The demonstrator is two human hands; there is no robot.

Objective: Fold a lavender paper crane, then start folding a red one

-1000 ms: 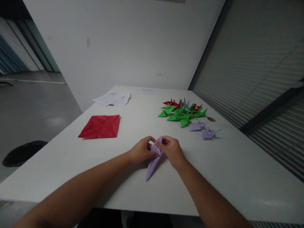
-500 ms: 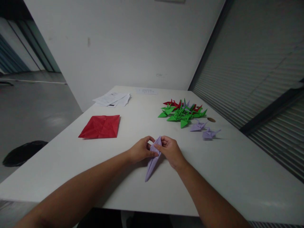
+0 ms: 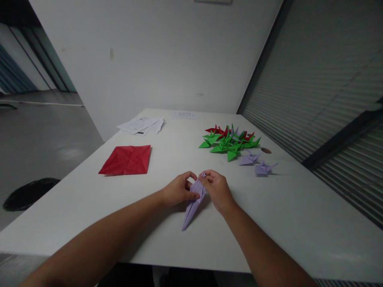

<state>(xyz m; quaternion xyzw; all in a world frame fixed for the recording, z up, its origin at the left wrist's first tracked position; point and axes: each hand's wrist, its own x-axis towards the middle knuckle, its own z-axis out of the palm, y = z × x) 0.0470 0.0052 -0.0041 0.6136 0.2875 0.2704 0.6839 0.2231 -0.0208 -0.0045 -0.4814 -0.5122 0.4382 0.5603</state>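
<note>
While both hands pinch it, lilac paper (image 3: 191, 205) points near-left — long axis diagonal.

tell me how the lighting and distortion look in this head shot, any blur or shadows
Head view: dim, flat light; the white table reads grey. Soft shadows lie under both forearms and the lilac folded paper pinched by the left hand and right hand. Wide-angle distortion slants the walls and blinds. Little blur; the paper cranes stay sharp.

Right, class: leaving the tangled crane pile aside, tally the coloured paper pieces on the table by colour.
Lilac: 3 (half-folded piece, held by left hand and right hand; farther crane; nearer crane)
Red: 1 (flat creased sheet)
Total: 4
</note>
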